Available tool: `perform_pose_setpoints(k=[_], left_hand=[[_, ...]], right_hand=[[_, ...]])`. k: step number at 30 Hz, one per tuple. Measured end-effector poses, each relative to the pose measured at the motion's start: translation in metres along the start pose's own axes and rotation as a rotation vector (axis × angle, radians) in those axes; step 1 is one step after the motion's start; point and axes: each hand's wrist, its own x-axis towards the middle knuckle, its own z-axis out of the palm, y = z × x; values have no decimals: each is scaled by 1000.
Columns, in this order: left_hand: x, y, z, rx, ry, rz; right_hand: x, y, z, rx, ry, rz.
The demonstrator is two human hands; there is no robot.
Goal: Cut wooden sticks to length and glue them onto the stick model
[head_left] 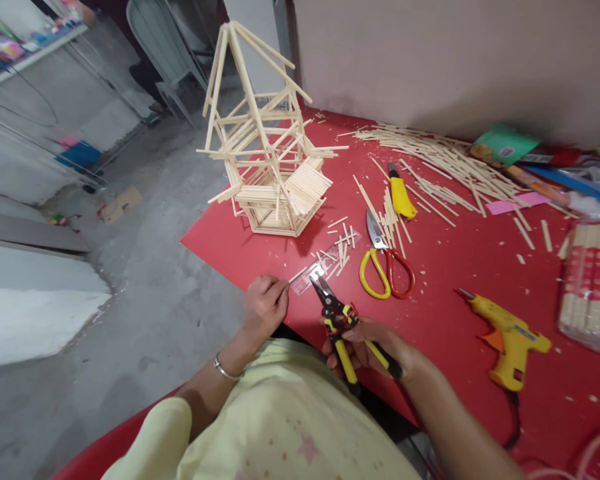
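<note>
My left hand point(267, 301) is closed at the table's near edge, pinching a thin wooden stick point(298, 275) that points up and to the right. My right hand point(365, 343) grips yellow-and-black cutting pliers point(337, 320), with the handles spread and the jaws parted just right of the stick. Under the jaws lies a clear ruler point(305, 283), with several short cut stick pieces point(343, 253) on and around it. Beyond my hands stands a house-shaped frame point(265, 153) built of wooden sticks, with a pointed roof.
Scissors point(377, 257) with yellow and red handles lie right of the ruler, near a yellow utility knife point(401, 193). A yellow glue gun point(510, 340) and a pack of sticks point(591, 287) are at the right. Loose sticks point(440, 153) cover the back of the red table point(440, 267).
</note>
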Motion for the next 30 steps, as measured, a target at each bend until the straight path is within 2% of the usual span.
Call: perform_pose_setpoints(k=[30], left_hand=[[-1,1,0,-6,6,-4]], right_hand=[[2,4,-6,31,-7,0]])
